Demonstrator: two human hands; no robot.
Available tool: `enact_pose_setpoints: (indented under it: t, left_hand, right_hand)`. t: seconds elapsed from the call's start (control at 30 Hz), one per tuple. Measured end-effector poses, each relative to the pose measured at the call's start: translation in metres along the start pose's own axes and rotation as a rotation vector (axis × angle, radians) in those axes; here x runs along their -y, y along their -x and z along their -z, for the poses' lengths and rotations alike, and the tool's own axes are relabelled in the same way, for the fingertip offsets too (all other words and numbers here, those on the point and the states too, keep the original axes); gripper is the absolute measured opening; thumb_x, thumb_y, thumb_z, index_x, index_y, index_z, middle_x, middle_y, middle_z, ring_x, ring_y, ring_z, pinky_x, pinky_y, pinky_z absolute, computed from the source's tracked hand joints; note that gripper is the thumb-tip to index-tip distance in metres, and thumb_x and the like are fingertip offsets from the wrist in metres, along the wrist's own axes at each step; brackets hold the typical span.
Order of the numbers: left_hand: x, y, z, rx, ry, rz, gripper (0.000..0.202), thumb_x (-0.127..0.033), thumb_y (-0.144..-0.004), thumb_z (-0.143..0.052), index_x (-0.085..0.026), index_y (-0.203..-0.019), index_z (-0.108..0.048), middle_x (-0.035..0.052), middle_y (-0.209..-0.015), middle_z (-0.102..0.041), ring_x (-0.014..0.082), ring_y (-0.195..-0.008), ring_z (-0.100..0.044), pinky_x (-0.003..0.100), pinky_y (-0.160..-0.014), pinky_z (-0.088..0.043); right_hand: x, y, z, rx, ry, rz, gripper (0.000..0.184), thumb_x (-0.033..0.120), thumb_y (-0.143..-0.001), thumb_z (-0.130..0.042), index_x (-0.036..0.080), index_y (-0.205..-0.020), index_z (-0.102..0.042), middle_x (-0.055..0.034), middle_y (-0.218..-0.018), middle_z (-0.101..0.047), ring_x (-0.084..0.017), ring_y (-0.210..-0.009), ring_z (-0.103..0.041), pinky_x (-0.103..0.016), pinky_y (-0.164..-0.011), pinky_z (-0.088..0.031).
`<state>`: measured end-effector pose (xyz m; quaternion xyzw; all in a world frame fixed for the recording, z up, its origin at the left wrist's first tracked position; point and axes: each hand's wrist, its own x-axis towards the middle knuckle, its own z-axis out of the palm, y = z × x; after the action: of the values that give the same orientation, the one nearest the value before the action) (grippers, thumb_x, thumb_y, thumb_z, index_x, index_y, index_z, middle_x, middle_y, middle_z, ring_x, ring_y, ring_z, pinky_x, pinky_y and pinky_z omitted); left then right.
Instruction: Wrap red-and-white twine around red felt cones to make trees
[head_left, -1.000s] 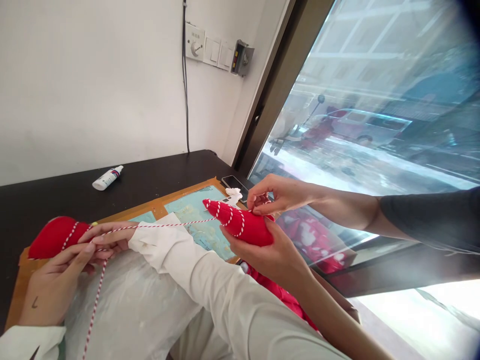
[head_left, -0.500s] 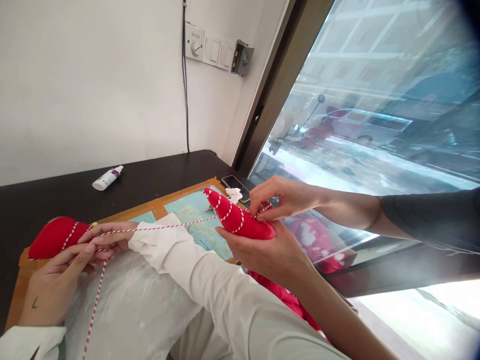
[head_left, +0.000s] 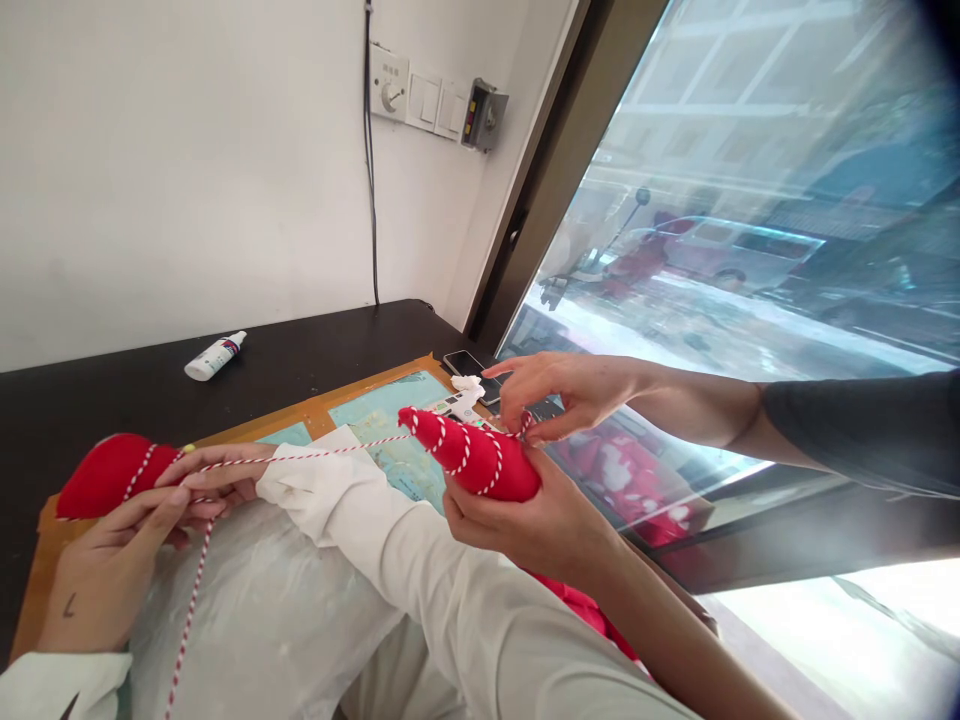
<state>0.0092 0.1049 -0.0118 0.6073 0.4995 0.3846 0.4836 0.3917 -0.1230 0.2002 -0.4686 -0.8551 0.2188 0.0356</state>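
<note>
Two hands meet on one red-white cord (head_left: 190, 605): the left hand (head_left: 105, 565) pinches it with closed fingers, and it crosses over the right hand (head_left: 232, 470), whose grip I cannot tell. Beside them, one red cone (head_left: 111, 475) lies at the far left corner of the board (head_left: 319, 409). Toward its right edge, a co-worker's hands (head_left: 536, 525) hold another red cone (head_left: 480, 466). One white bottle (head_left: 214, 358) lies near the far edge of the worktop (head_left: 330, 345).

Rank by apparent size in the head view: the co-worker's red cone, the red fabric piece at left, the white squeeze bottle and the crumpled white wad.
Largest: red cone and red fabric piece, too alike to rank.
Next: white squeeze bottle.
Smallest: crumpled white wad.
</note>
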Motion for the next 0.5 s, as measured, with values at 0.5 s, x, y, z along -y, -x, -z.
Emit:
enact_pose_setpoints:
  t: [0.5]
  left_hand:
    - [-0.006,0.013,-0.003,0.175,-0.070,-0.127,0.037,-0.058,-0.074,-0.058,-0.023,-0.080,-0.068,-0.0038,-0.044,-0.038,0.0078,-0.038,-0.038,0.019,-0.036,-0.033]
  right_hand:
    - [0.013,-0.012,0.003,-0.171,-0.160,-0.169,0.033,0.048,-0.088,-0.057,0.018,-0.092,-0.069,-0.0019,-0.082,-0.063,-0.003,-0.070,-0.054,-0.015,-0.062,-0.040]
